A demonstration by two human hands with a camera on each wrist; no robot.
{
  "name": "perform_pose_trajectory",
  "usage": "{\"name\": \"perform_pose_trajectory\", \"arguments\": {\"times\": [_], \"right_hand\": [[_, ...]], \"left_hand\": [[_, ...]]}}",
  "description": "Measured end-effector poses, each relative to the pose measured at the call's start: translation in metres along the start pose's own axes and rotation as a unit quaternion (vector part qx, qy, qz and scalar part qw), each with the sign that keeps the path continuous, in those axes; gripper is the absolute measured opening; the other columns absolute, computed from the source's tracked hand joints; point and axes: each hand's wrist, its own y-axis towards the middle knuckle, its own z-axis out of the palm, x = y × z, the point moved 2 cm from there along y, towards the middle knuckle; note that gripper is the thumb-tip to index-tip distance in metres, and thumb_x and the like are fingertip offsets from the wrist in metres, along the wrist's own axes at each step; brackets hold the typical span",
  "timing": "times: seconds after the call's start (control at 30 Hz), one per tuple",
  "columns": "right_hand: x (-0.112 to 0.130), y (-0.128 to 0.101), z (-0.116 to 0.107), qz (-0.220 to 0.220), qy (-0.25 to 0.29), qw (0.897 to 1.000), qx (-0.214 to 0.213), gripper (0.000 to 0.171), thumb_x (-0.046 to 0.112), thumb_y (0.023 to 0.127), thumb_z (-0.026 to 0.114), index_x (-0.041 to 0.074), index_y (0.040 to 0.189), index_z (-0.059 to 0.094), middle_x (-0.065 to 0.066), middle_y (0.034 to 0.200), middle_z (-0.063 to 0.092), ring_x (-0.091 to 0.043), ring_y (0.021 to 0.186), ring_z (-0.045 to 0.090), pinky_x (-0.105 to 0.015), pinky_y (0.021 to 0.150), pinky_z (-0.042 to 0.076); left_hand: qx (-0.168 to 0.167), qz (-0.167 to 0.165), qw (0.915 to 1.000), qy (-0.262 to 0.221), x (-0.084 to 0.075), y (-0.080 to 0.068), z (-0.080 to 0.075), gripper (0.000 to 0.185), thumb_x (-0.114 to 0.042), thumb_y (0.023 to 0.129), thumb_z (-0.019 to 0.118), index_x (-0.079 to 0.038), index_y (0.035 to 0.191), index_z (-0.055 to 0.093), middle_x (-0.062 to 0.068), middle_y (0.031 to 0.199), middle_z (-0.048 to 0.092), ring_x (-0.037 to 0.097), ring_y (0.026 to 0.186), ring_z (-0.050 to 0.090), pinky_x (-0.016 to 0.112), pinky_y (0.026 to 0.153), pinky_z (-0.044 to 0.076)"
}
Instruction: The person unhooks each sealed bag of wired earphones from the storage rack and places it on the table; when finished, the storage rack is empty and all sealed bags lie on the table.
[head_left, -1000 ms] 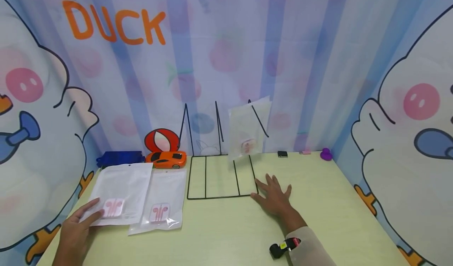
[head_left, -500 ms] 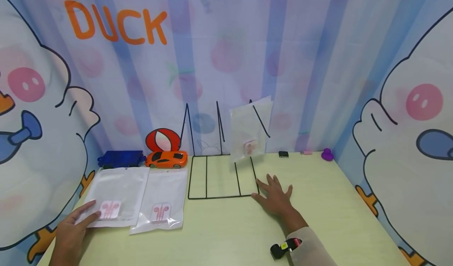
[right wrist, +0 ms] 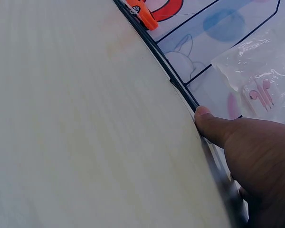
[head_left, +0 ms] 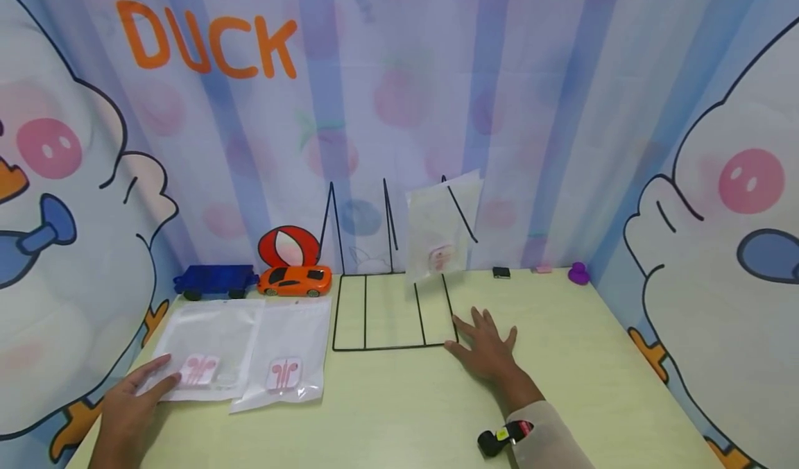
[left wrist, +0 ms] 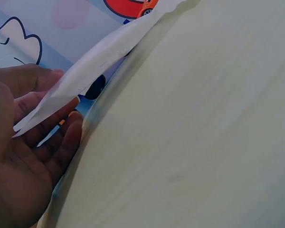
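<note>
My left hand [head_left: 132, 399] pinches the lower left corner of a white plastic pouch [head_left: 218, 327] holding pink earphones in a square case. In the left wrist view the pouch [left wrist: 102, 59] runs between thumb and fingers, raised at this corner. A second pouch of pink earphones [head_left: 296, 334] lies flat beside it, partly overlapped. My right hand [head_left: 487, 347] is spread on the table, thumb and fingers at the right front corner of a black wire rack [head_left: 390, 348]. A third earphone pouch [head_left: 437, 229] hangs from the rack's right prong, tilted.
Behind the pouches stand a blue toy trailer [head_left: 215, 280] and an orange toy car [head_left: 295, 281]. Along the back right lie a small black block [head_left: 501, 273], a pink piece [head_left: 542, 270] and a purple toy [head_left: 578, 273]. A printed curtain [head_left: 399, 73] closes the back.
My left hand has lowered its pouch and drawn it slightly toward me, so the blue trailer's wheels now show. My right hand keeps its place at the rack.
</note>
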Motion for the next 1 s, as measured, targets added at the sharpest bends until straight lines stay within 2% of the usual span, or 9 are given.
{"name": "perform_pose_trajectory", "arguments": {"times": [0.2,0.4,0.63,1.0], "right_hand": [[0.000,-0.001,-0.002,-0.003,0.004,1.000,-0.003,0.067,0.056,0.106,0.063,0.023,0.164,0.052,-0.023,0.180,0.027,-0.049,0.169,0.014,-0.092,0.119,-0.004],[0.003,-0.004,-0.002,0.000,0.007,1.000,0.002,0.067,0.055,0.107,0.063,0.023,0.164,0.052,-0.023,0.180,0.027,-0.049,0.170,0.013,-0.091,0.120,-0.005],[0.002,-0.004,-0.001,0.001,0.009,1.000,0.000,0.067,0.055,0.107,0.062,0.023,0.164,0.052,-0.022,0.180,0.026,-0.049,0.170,0.013,-0.091,0.120,-0.006],[0.001,-0.003,0.000,0.000,0.008,1.000,-0.002,0.067,0.057,0.106,0.062,0.024,0.164,0.052,-0.022,0.180,0.027,-0.048,0.170,0.014,-0.091,0.120,-0.006]], "left_hand": [[0.008,0.051,0.9959,0.074,-0.002,-0.002,-0.004,0.071,-0.036,0.104,0.072,-0.003,0.162,0.048,0.026,0.177,0.029,0.055,0.165,0.019,0.076,0.132,0.014],[-0.007,0.071,0.9908,0.115,0.003,0.002,-0.004,0.068,-0.030,0.104,0.072,0.002,0.160,0.049,0.031,0.174,0.032,0.056,0.162,0.024,0.075,0.131,0.021],[-0.022,0.124,0.9745,0.185,0.002,0.001,-0.004,0.064,-0.026,0.101,0.075,0.007,0.153,0.054,0.036,0.164,0.039,0.056,0.155,0.027,0.075,0.130,0.019],[-0.046,0.164,0.9678,0.185,-0.008,-0.009,0.004,0.064,-0.026,0.100,0.076,0.006,0.152,0.056,0.036,0.164,0.040,0.057,0.154,0.028,0.076,0.130,0.018]]}}
